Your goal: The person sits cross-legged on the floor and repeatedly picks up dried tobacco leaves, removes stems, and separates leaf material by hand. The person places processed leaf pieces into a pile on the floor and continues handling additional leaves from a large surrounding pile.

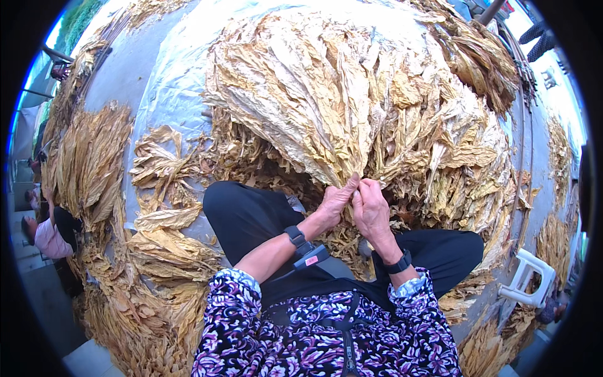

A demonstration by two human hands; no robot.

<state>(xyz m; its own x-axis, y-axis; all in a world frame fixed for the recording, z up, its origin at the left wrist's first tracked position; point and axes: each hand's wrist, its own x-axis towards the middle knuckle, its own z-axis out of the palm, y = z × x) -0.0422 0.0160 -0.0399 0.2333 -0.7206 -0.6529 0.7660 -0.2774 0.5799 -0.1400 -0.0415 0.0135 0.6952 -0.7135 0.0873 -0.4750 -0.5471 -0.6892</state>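
Note:
A large fan of dried, yellow-brown tobacco leaves point(314, 107) spreads away from me, its stem ends drawn together in front of my lap. My left hand point(339, 200) is closed around those gathered stem ends, thumb on top. Right beside it, my right hand point(372, 210) is closed in a pinch, its fingertips meeting the left thumb at the stems. Whatever lies between the right fingers is too small to make out. Behind the hands, the leaf pile point(433, 144) continues to the right, and darker leaves lie in shadow beneath the fan.
Loose leaves point(166, 220) lie on a pale plastic sheet point(173, 81) at left. More leaf heaps point(94, 157) stand farther left. A white plastic stool point(529, 278) is at right, near long poles point(526, 163). Another person point(53, 235) sits at far left.

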